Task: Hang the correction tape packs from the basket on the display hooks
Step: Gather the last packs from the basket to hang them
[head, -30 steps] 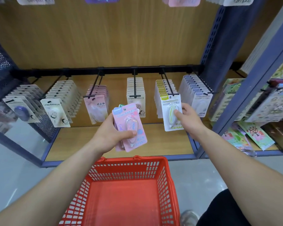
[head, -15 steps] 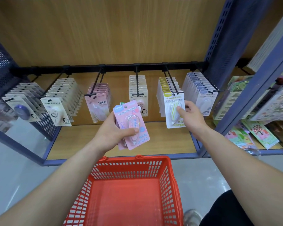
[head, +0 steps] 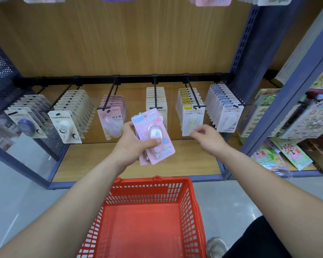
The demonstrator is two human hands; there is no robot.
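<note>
Item: pink correction tape packs (head: 153,136), a small fanned stack, being held in front of the hook rail (head: 119,79) above the shelf's front edge. The left hand (head: 136,146) is clamping them, thumb pressing on the front blister and fingers (head: 128,127) curling behind. How many packs are sitting behind the front card is hard to tell, perhaps two or three. The right hand (head: 207,138) is hovering at the bottom corner of the yellow pack (head: 192,118) hanging foremost on its hook (head: 195,95), fingers loosely apart and holding nothing. The red basket (head: 147,216) below is showing a bare floor. Risks: the fanned stack is being gripped by one thumb only, so a back card is liable to be slipping out, possibly missing the basket. The matching pink row (head: 112,116) is hanging at the left of the stack, so carrying on at the yellow hook would be mixing colours. Threading the small hang hole one-handed could be tearing the card or nudging hung packs off.
</note>
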